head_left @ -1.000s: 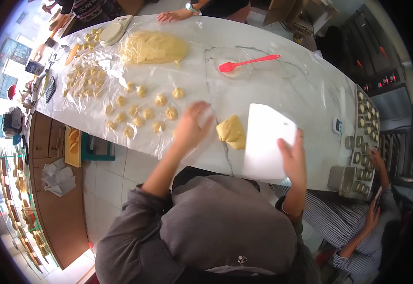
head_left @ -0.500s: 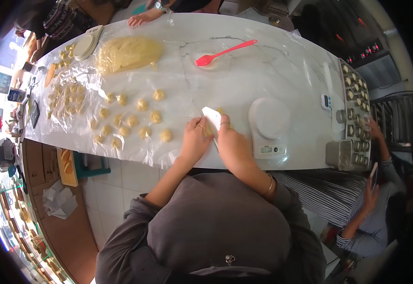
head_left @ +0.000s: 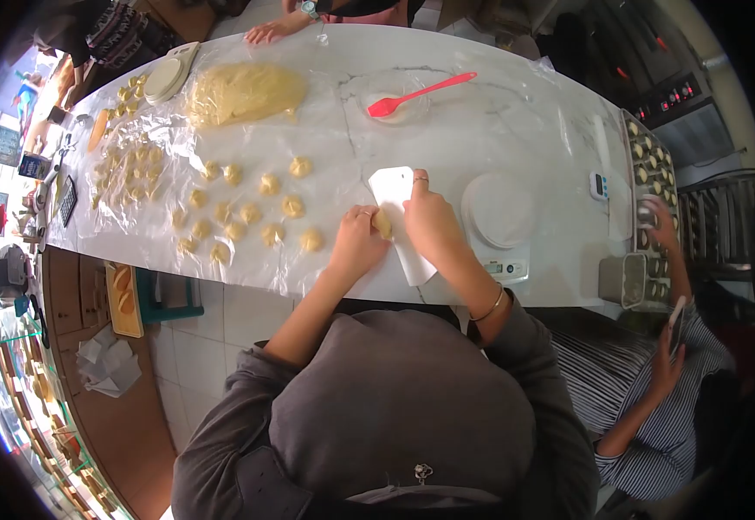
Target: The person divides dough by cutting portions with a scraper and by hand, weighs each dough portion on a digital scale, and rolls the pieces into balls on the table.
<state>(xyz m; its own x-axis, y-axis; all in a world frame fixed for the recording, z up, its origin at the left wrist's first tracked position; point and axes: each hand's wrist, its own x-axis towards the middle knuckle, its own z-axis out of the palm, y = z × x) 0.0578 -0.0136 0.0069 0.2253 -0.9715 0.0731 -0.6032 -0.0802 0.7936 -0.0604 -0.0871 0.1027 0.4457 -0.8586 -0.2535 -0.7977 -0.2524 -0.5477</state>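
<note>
My right hand [head_left: 434,227] grips a white plastic dough scraper [head_left: 390,184], its flat face turned up toward me. A small piece of dough [head_left: 382,224] shows at the closed fingertips of my left hand [head_left: 360,244], close beside the scraper. To the left, several dough balls [head_left: 269,184] sit on clear plastic sheeting. Just right of my right hand stands a white digital kitchen scale [head_left: 499,212], its pan bare and its display facing me.
A large slab of dough [head_left: 247,94] lies at the back left near another scale [head_left: 166,80]. A red pastry brush [head_left: 421,94] rests across a clear bowl. On the right, a co-worker's hand [head_left: 661,227] holds a small cup over a tray of molds [head_left: 652,178].
The scraper has turned flatter and spread away from my left hand, and the dough piece has come into view. The co-worker's hand at right now holds a small cup.
</note>
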